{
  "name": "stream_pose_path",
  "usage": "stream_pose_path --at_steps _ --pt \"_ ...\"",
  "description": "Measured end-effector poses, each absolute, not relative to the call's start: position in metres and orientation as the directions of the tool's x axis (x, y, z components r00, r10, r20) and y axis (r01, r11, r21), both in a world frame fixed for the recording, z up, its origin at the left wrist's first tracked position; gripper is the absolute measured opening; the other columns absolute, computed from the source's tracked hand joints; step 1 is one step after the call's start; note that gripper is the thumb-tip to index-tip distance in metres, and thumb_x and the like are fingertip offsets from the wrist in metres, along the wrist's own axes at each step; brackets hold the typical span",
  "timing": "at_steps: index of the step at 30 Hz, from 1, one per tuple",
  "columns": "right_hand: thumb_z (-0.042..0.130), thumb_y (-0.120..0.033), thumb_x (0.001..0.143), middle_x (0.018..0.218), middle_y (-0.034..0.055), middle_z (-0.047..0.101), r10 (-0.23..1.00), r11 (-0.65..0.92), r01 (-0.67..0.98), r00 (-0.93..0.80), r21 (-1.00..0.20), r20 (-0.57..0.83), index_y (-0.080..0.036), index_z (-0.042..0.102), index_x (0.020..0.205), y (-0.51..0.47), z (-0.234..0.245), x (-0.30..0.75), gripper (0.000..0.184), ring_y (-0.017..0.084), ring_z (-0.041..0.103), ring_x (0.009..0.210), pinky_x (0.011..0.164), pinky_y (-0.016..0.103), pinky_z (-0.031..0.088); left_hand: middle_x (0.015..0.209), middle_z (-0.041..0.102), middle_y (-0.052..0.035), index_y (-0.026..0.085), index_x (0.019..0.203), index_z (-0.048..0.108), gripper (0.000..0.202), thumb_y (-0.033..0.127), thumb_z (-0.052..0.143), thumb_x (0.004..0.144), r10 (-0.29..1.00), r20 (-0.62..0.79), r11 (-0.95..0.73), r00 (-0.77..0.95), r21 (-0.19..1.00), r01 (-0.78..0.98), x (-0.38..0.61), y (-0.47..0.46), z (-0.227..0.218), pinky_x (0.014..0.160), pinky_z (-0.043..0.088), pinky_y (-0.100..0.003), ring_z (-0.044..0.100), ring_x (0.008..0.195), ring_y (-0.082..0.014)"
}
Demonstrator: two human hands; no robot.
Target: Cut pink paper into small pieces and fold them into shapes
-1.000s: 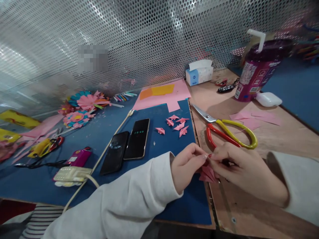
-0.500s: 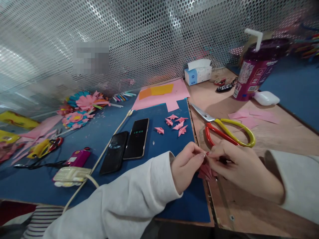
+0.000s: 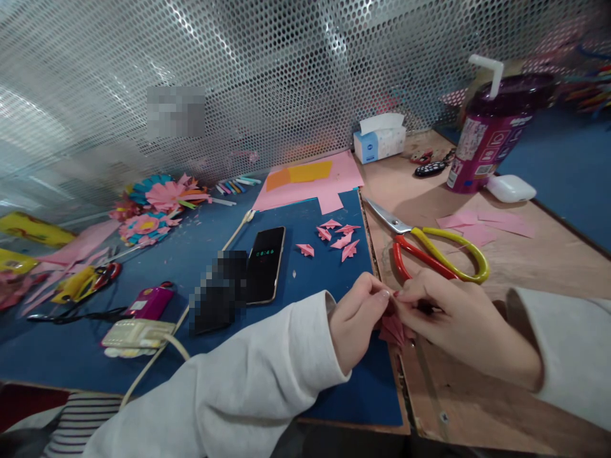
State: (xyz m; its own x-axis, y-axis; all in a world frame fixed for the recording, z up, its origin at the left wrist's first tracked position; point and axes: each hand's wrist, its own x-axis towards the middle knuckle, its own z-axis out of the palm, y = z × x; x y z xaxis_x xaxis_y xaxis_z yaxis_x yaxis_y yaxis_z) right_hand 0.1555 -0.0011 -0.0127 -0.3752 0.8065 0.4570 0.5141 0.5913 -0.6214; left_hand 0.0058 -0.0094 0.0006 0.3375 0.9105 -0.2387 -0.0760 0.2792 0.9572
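Note:
My left hand [image 3: 359,317] and my right hand [image 3: 461,321] meet over the seam between the blue mat and the wooden table. Their thumbs and fingers are pinched together on a small piece of paper, mostly covered by the fingertips. Pink folded paper [image 3: 394,331] shows just below the fingers; whether it joins the piece in them I cannot tell. Several small folded pink paper shapes [image 3: 342,240] lie on the blue mat beyond my left hand. Large scissors [image 3: 405,230] with one red and one yellow handle rest partly open just past my right hand.
Two phones [image 3: 263,264] lie left of the paper shapes, beside a white cable. Pink sheets [image 3: 305,181] and a tissue box [image 3: 380,143] stand by the perforated metal screen. At right are a purple cup [image 3: 494,140], a white case [image 3: 512,188] and pink paper pieces [image 3: 484,224].
Both hands stay in nearly the same place, still pinched together. The fingertips have shifted only slightly; the things on the table have not moved.

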Motion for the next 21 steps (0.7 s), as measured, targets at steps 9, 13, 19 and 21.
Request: stream_pose_path --at_steps 9,13,19,21 --pt "0.046 -0.014 0.081 0.051 -0.0039 0.053 0.794 0.607 0.503 -0.382 -0.615 0.472 -0.020 0.044 0.061 0.001 -0.013 0.153 0.021 0.007 0.047 0.044 0.045 0.018 0.037 0.051 0.049 0.0043 0.018 0.076 0.041 0.026 0.043 0.047 0.080 0.886 -0.265 0.353 0.380 0.918 -0.182 0.009 -0.006 -0.010 0.046 0.041 -0.021 0.049 0.043 -0.0089" --pt "0.045 -0.014 0.081 0.050 -0.0041 0.052 0.798 0.603 0.498 -0.390 -0.623 0.461 -0.020 0.044 0.061 0.001 -0.013 0.153 0.021 0.007 0.046 0.043 0.044 0.018 0.037 0.050 0.051 0.0033 0.017 0.076 0.041 0.027 0.043 0.045 0.080 0.894 -0.256 0.331 0.369 0.931 -0.156 0.009 -0.007 -0.010 0.047 0.042 -0.022 0.050 0.043 -0.0098" --pt "0.045 -0.014 0.080 0.051 -0.0038 0.053 0.795 0.606 0.499 -0.389 -0.619 0.465 -0.020 0.044 0.061 0.002 -0.013 0.152 0.020 0.007 0.047 0.043 0.044 0.018 0.037 0.048 0.050 0.0041 0.017 0.077 0.042 0.025 0.042 0.043 0.084 0.920 -0.223 0.270 0.323 0.957 -0.108 0.010 -0.010 -0.006 0.045 0.040 -0.020 0.047 0.040 -0.0081" --pt "0.045 -0.014 0.080 0.051 -0.0037 0.054 0.799 0.602 0.499 -0.382 -0.624 0.465 -0.020 0.044 0.061 0.002 -0.013 0.152 0.020 0.007 0.047 0.043 0.044 0.019 0.037 0.048 0.051 0.0037 0.017 0.076 0.042 0.027 0.043 0.042 0.083 0.918 -0.225 0.276 0.326 0.954 -0.117 0.010 -0.010 -0.007 0.044 0.040 -0.020 0.048 0.041 -0.0085"
